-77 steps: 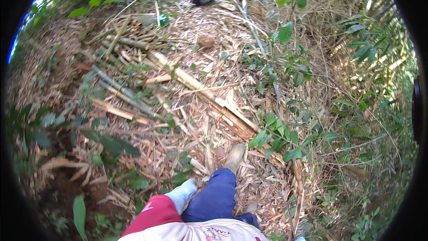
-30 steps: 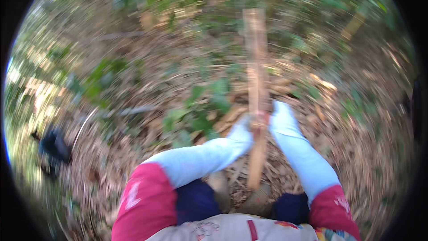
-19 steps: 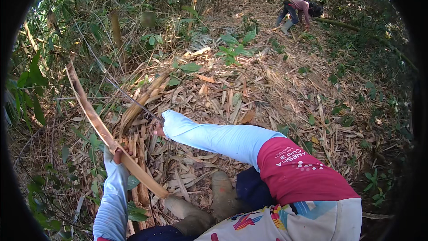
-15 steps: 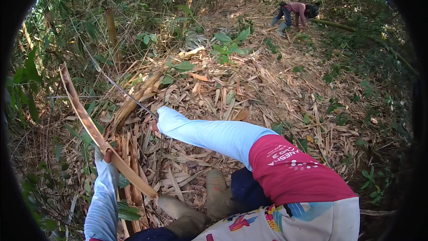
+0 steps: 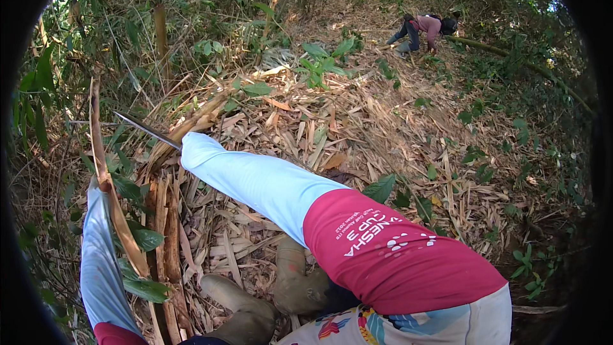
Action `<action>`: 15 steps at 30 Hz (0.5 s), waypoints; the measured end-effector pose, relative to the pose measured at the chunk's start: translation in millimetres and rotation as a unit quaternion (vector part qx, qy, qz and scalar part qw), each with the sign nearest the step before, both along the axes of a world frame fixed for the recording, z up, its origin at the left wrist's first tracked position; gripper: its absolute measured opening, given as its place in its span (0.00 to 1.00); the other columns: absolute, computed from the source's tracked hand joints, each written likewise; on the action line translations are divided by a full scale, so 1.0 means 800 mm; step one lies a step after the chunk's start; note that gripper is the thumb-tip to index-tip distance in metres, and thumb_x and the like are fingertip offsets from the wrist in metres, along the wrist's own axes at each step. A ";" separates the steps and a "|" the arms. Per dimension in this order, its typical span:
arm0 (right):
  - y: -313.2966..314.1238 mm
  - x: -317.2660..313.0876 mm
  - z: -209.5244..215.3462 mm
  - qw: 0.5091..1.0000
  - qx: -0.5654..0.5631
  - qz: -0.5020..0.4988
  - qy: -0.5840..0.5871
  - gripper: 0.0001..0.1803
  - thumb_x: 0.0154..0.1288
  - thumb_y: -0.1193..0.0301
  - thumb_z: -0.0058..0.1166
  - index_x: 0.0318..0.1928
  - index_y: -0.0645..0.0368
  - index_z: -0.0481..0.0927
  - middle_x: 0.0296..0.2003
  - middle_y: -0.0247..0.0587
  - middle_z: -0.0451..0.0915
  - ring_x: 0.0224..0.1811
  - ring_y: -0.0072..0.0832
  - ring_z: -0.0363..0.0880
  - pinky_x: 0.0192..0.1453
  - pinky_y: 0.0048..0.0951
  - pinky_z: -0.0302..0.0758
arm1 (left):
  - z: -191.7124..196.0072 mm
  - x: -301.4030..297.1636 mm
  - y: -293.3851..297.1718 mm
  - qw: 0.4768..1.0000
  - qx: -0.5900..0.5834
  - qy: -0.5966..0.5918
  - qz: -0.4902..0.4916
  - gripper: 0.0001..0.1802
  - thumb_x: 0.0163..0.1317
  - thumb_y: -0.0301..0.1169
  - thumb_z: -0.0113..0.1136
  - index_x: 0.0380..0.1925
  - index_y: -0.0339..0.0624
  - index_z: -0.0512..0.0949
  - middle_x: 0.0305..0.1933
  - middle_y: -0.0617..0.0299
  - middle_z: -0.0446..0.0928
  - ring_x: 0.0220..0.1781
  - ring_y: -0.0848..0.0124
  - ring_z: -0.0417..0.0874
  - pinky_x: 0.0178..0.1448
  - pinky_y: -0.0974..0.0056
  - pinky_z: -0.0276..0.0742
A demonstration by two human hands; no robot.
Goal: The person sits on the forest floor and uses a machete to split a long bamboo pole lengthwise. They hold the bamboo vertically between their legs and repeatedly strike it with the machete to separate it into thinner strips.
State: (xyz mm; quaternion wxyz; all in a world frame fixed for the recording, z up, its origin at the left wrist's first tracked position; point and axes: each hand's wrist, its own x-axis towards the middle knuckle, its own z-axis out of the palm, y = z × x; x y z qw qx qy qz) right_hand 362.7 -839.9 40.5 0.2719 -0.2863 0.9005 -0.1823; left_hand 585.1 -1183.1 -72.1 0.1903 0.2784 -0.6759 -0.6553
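Note:
On the left, my left hand (image 5: 102, 183) grips a long split bamboo piece (image 5: 120, 220) around its middle. The piece stands steeply, its narrow top above my fist and its lower end beside green leaves. The machete (image 5: 148, 130) extends up and left from my right hand, its tip pointing toward the bamboo piece but apart from it. Little of the right hand shows: the cuff of the light blue sleeve (image 5: 249, 179) covers it and the handle. Below both hands lie split brown wood or bamboo lengths (image 5: 171, 230).
My rubber boots (image 5: 297, 278) stand on dry leaf litter (image 5: 255, 230). A weathered log (image 5: 191, 125) lies just beyond the machete. Brush and stems (image 5: 161, 38) crowd the left. Uphill, another person (image 5: 421, 32) bends low beside a long fallen bamboo pole (image 5: 511, 54).
The bamboo piece has swung more upright as my left hand moved left and up. My right arm has reached farther left and up, bringing the machete closer to it.

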 end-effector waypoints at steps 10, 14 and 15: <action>0.138 -0.032 0.104 0.979 0.000 0.109 0.172 0.14 0.56 0.68 0.53 0.40 0.62 0.84 0.35 0.55 0.84 0.39 0.50 0.84 0.45 0.45 0.79 | 0.095 0.034 -0.063 0.938 -0.226 -0.256 0.058 0.25 0.59 0.44 0.64 0.49 0.39 0.74 0.33 0.60 0.74 0.23 0.68 0.75 0.26 0.63 0.69; 0.245 -0.050 0.177 0.960 0.074 0.117 0.243 0.12 0.55 0.69 0.53 0.35 0.62 0.85 0.35 0.54 0.84 0.39 0.49 0.84 0.44 0.44 0.79 | 0.168 0.053 -0.041 0.913 -0.290 -0.279 0.066 0.25 0.58 0.44 0.64 0.49 0.38 0.74 0.33 0.60 0.74 0.25 0.68 0.75 0.28 0.63 0.69; 0.267 -0.052 0.190 0.962 0.091 0.103 0.238 0.13 0.55 0.69 0.54 0.38 0.62 0.85 0.38 0.55 0.84 0.42 0.49 0.84 0.47 0.44 0.79 | 0.181 0.060 -0.031 0.908 -0.300 -0.284 0.066 0.25 0.58 0.44 0.64 0.49 0.38 0.74 0.33 0.60 0.74 0.25 0.68 0.75 0.28 0.63 0.70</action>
